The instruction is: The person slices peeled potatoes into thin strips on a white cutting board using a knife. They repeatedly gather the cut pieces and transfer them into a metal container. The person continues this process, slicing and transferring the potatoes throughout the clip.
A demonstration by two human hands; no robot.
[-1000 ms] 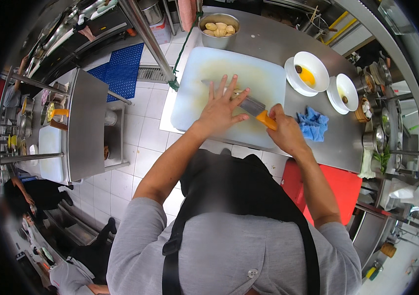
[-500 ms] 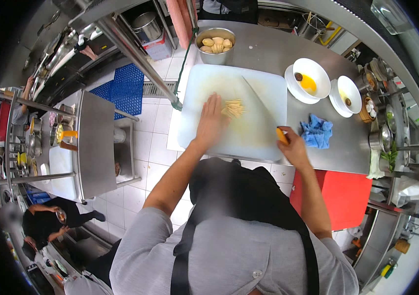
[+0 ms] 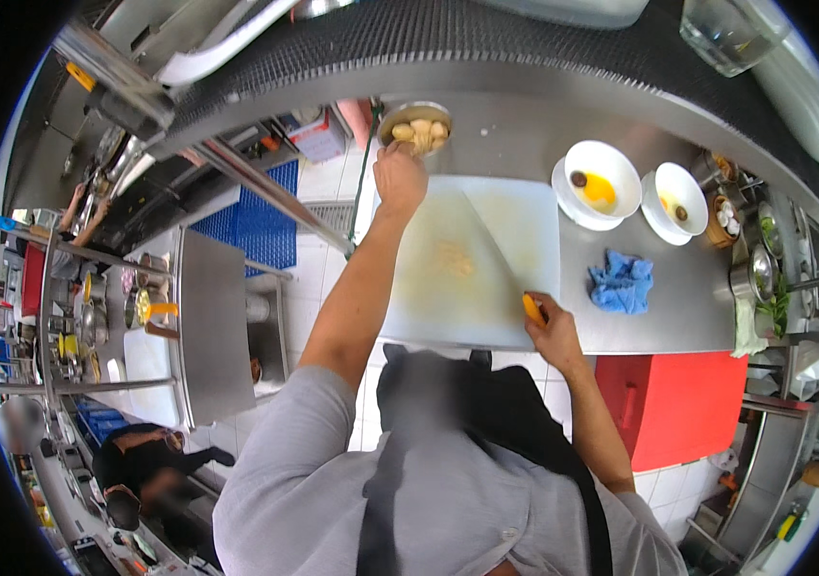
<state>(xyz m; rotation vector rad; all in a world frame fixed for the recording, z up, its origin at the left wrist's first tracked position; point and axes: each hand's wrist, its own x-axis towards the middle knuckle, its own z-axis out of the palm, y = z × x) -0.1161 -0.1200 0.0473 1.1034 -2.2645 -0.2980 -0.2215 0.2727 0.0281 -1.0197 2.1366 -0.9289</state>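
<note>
My left hand (image 3: 400,180) reaches over the near rim of a metal pot (image 3: 385,123) holding several peeled potatoes (image 3: 419,132). Its fingers are bent down into the pot, and whatever they hold is hidden. Below lies a white cutting board (image 3: 429,307), with a pale damp patch of residue (image 3: 453,259) near its middle. With my right hand (image 3: 554,336) I grip the orange handle of a knife (image 3: 496,240) at the board's right side. The blade rests along the board, its tip pointing to the far left.
Two white bowls (image 3: 602,213) with yellow contents and a dark round thing in each stand right of the board. Near them is a crumpled blue cloth (image 3: 622,283). A metal shelf (image 3: 486,82) crosses above the counter. A red box (image 3: 683,408) stands below, at right.
My left hand has moved from the board up to the pot. The pale cut strips have left the board. My right hand still holds the knife; the whole view has shifted.
</note>
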